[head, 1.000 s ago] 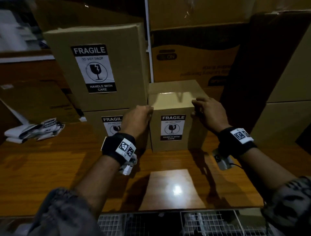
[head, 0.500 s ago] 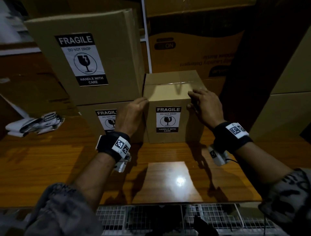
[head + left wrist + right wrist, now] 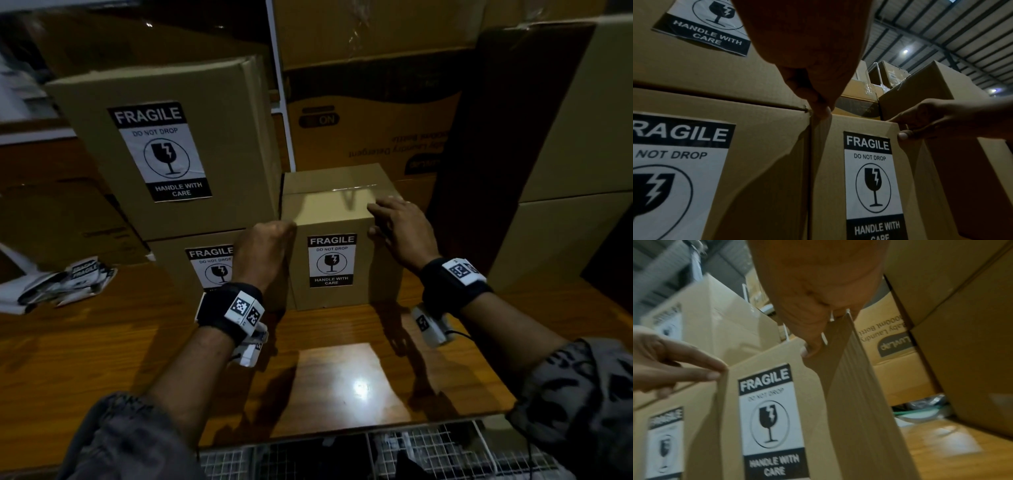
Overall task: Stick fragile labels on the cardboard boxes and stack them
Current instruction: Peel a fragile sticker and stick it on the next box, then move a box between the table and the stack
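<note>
A small cardboard box (image 3: 342, 212) with a fragile label (image 3: 331, 260) on its front stands on the wooden table (image 3: 120, 359), pressed against the right side of a two-box stack. My left hand (image 3: 263, 250) holds its top left corner, fingertips on the edge (image 3: 821, 110). My right hand (image 3: 400, 229) grips the top right corner, with its fingers over the top and its thumb (image 3: 903, 135) on the front. The stack's upper box (image 3: 233, 137) and lower box (image 3: 171, 260) each carry a fragile label.
Loose fragile labels (image 3: 65, 284) lie in a heap at the table's left. A detergent carton (image 3: 370, 137) and tall brown boxes (image 3: 565, 137) close off the back and right. A wire basket (image 3: 428, 455) sits below the table's front edge.
Both hands stay on the small box's top corners, and the box stays beside the stack. Only the head view has shifted a little.
</note>
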Motion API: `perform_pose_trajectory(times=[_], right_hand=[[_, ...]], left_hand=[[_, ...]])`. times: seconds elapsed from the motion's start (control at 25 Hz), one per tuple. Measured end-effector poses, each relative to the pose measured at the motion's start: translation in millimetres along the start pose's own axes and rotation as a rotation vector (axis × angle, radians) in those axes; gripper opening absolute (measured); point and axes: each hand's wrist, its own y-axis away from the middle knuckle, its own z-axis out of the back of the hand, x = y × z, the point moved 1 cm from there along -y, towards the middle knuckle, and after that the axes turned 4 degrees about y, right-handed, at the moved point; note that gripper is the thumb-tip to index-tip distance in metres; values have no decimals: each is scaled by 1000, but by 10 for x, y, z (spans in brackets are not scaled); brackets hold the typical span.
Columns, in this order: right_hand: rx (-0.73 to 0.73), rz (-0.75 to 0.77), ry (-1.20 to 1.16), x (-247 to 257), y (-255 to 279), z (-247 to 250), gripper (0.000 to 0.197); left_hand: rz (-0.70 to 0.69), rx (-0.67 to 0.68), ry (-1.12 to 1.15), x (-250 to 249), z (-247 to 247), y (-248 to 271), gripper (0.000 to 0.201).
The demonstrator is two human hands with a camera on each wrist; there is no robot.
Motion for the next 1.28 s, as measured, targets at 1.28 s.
perform_pose_trajectory(times=[1.28], right_hand=[[-677,-327,-167,-2489,1232,2186,20]], left_hand=[[-259,-107,860,-3728,-608,-1310,27]])
